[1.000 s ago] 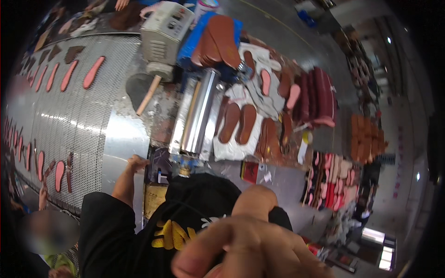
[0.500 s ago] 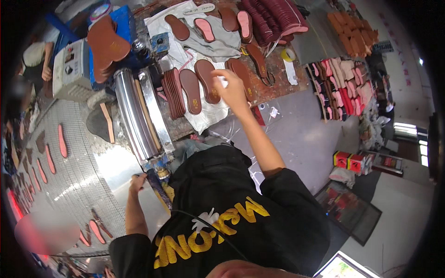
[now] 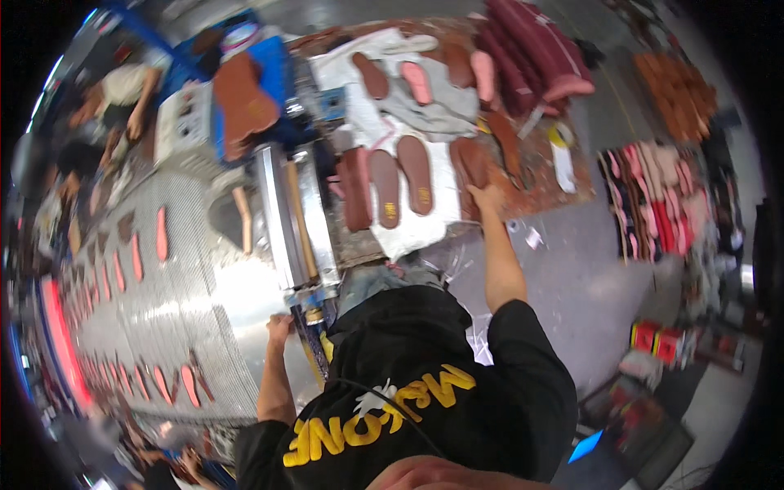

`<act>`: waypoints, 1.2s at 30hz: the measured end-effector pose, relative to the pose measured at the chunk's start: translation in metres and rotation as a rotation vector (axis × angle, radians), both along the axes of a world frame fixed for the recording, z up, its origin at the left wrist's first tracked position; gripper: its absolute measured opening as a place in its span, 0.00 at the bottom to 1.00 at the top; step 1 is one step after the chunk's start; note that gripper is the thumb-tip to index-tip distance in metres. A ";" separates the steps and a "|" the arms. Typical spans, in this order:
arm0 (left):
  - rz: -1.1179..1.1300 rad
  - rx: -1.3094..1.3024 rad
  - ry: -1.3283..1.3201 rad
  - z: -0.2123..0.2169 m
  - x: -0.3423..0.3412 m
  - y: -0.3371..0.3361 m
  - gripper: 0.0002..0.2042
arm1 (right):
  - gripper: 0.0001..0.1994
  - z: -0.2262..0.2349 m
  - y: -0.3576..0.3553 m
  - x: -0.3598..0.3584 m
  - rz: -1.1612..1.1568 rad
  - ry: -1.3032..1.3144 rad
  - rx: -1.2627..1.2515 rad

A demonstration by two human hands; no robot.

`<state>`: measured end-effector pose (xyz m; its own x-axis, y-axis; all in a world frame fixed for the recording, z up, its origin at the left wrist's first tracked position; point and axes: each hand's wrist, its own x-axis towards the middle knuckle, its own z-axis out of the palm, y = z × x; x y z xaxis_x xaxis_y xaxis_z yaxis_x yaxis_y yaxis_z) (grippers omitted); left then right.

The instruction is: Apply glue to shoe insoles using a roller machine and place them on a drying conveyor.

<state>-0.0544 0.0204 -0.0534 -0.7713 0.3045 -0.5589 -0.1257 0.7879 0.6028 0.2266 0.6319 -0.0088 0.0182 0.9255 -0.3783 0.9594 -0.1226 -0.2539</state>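
1. Right hand (image 3: pixel 489 198) touches the brown insoles (image 3: pixel 467 163) along the right edge of the white cloth (image 3: pixel 418 234); cannot tell how far it is closed.
2. Left hand (image 3: pixel 278 328), curled, is left of the cloth, at a metal plate (image 3: pixel 243 298); hold unclear.

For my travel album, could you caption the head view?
Right hand at brown insoles, left hand by a shiny metal plate, pink insoles lying on silvery mesh.
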 end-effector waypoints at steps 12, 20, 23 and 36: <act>0.109 -0.292 -0.070 -0.029 -0.021 -0.006 0.28 | 0.25 0.095 -0.045 -0.011 0.252 0.810 0.414; -0.167 0.064 -0.373 0.062 -0.065 0.026 0.11 | 0.25 0.204 -0.129 -0.146 1.215 0.687 0.541; -0.174 0.334 0.179 0.153 -0.088 0.093 0.27 | 0.25 0.211 -0.163 -0.183 1.330 0.608 0.478; -0.727 0.188 0.617 0.271 -0.125 0.171 0.38 | 0.10 0.094 -0.156 -0.082 0.840 0.631 0.139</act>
